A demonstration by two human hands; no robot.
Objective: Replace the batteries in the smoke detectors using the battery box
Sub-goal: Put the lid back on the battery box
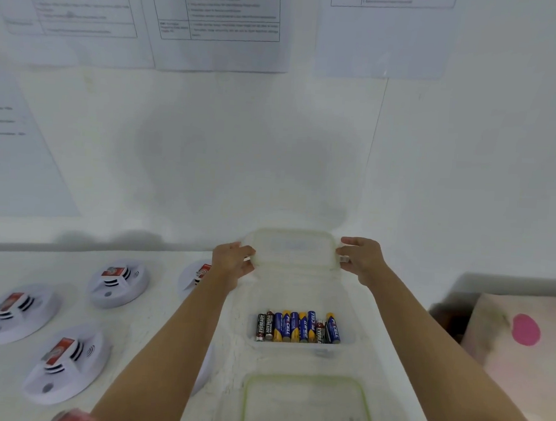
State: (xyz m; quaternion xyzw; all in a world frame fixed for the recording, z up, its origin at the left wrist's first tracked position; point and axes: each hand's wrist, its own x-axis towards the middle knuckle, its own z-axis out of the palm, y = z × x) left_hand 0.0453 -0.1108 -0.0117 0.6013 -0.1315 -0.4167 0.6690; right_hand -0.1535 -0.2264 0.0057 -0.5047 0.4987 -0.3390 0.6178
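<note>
Nearest me: green-rimmed clear plastic piece (303, 407). Beyond it: battery box (294, 347), batteries (298, 328) in a row inside. My left hand (231, 262) and right hand (361, 261) grip a translucent lid (292, 250) by its ends. Smoke detectors (117, 282) lie to the left.

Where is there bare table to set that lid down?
Bare table lies right of the battery box, toward the spotted cushion, and along the wall behind the smoke detectors. Left is crowded with detectors; a green-rimmed tray fills the front.
</note>
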